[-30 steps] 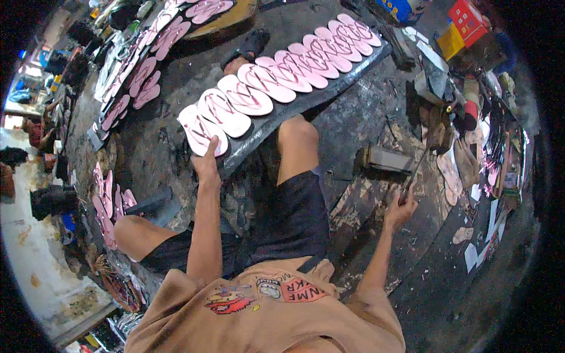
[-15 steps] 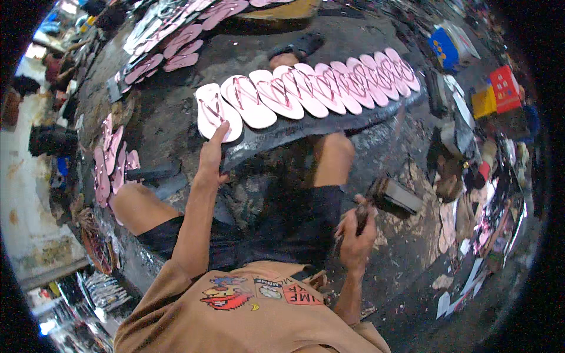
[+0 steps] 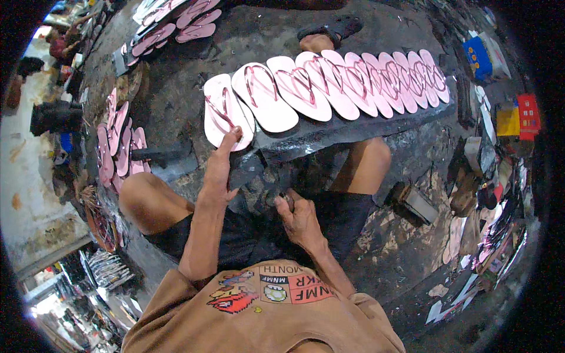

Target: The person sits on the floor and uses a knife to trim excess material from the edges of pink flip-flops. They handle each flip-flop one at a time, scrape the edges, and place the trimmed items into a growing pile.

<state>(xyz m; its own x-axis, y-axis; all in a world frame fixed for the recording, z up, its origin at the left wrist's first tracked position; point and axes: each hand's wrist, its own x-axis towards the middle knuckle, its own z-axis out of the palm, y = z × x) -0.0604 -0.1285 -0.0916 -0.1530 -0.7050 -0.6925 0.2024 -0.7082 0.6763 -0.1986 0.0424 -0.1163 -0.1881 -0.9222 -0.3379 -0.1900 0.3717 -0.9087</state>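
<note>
A row of pale pink flip-flops [image 3: 279, 115] with darker pink straps lies overlapping along a long dark beam [image 3: 309, 146]. The leftmost flip-flop [image 3: 215, 130] stands a little apart at its toe end. My left hand [image 3: 220, 170] reaches to that one, a fingertip resting on its heel and the thumb held away; its other fingers are mostly hidden. Low between my knees, my right hand [image 3: 302, 221] is closed round a small dark thing, mostly covered by the fingers, so its kind does not show.
More pink flip-flops lie in piles at the left [image 3: 122, 147] and far left [image 3: 197, 23]. A dark rectangular block [image 3: 419, 205] sits on the floor right of my knee. A blue box [image 3: 478, 57] and a red box [image 3: 528, 113] stand farther right. Scraps clutter the right side.
My right hand has moved left, from beside the dark block to between my knees, still closed. My left hand stays at the leftmost flip-flop's heel. The view has shifted slightly.
</note>
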